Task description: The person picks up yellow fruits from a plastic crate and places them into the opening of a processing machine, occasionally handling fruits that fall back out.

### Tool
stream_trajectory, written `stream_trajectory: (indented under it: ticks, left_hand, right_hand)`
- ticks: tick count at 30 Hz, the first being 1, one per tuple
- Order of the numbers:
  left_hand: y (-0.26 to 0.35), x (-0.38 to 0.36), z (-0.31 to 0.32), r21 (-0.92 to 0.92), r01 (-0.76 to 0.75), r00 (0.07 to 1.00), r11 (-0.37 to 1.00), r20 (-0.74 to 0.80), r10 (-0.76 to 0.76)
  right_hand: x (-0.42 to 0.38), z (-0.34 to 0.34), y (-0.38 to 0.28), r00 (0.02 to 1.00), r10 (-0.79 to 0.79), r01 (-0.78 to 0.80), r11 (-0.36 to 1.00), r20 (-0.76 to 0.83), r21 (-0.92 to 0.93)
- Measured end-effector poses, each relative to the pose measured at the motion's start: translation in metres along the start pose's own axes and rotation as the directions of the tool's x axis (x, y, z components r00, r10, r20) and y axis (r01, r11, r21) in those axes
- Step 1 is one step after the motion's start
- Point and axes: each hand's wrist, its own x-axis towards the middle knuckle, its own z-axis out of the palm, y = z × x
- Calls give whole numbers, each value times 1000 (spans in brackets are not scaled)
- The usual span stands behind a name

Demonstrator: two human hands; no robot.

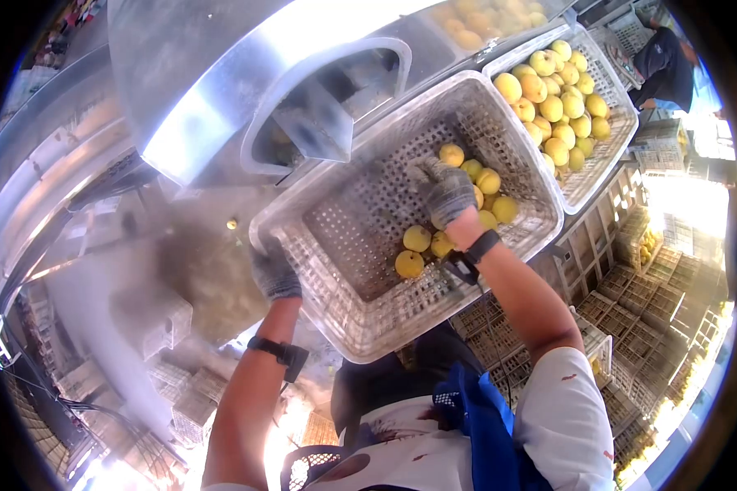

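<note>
A white plastic crate [336,323] with perforated walls lies before me, several yellow fruits [489,181] gathered in its right part. My right hand [444,190], in a grey glove, reaches down inside among the fruits; its fingers are curled, and whether a fruit is under them is hidden. My left hand [276,270], also gloved in grey, is at the crate's left rim, its fingers round the edge. Touching the crate at the upper right is a second white crate [622,131] full of yellow fruits.
A metal machine with a chute opening [327,114] borders the crate's far side. Stacked crates [647,286] stand at the right and more crates [196,409] at the lower left. Another person [667,69] is at the upper right. One small fruit [232,223] lies left of the crate.
</note>
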Motion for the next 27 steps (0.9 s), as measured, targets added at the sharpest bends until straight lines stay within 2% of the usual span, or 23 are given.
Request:
stream_trajectory:
  ticks: [1,2,3,4,6,7,9,10,12,13,14,15,16,18,20,22,25,26,27]
  left_hand:
    - [-5,0,-2,15,-142,990,990,12,142]
    - [-9,0,-4,17,-135,991,991,7,134]
    - [-11,1,-5,68,-105,994,992,4,105]
    - [-12,1,-4,115,-80,997,990,-1,81]
    - [-10,4,-1,124,-58,998,991,-23,61]
    - [-9,6,-1,141,-33,999,989,-35,39]
    - [-7,7,-1,121,-64,996,991,-50,70]
    - [-7,7,-1,102,-84,994,991,-58,91]
    - [2,4,-3,86,-53,998,995,-16,54]
    - [6,0,-4,73,-38,999,997,-15,39]
    - [7,-2,-4,54,-25,1000,998,-13,26]
    - [6,1,-4,116,-36,999,993,-26,40]
    - [8,2,-4,119,-46,999,992,-17,48]
    - [12,-2,-2,100,-64,997,993,-30,68]
    - [12,-3,-3,99,-63,997,993,-26,66]
    - [11,-3,-1,92,-60,997,994,-33,63]
    - [10,-3,0,19,-63,996,998,-55,64]
    - [9,-3,0,83,-77,995,994,-58,82]
    - [6,-3,-1,151,-90,993,985,-60,99]
  right_hand:
    - [14,21,77,992,-105,118,960,63,-254]
    - [33,-6,62,961,197,-105,909,194,-404]
    - [47,-34,42,832,490,-277,774,262,-569]
    - [55,-35,49,834,485,-270,775,263,-572]
    - [69,-28,82,925,312,-5,581,217,-814]
    - [76,-11,104,927,307,-5,586,215,-810]
    - [92,28,141,940,342,-219,614,6,-758]
    - [102,31,142,937,348,-226,623,6,-749]
    - [111,26,132,859,471,-316,794,198,-519]
    - [104,22,124,869,404,-190,806,286,-561]
    - [94,18,109,865,412,-200,807,287,-556]
    - [81,14,90,950,278,-220,919,143,-328]
    - [70,9,69,984,170,-174,981,-44,-86]
    - [46,-6,26,977,115,-104,992,-177,66]
    - [14,-32,-34,963,89,31,901,-255,434]
    - [-12,-51,-80,912,-122,260,910,-392,323]
    - [-6,-33,-125,794,-255,555,674,-552,487]
    - [3,-30,-136,792,-269,566,659,-548,495]
    - [10,-29,-149,757,-334,530,816,-562,229]
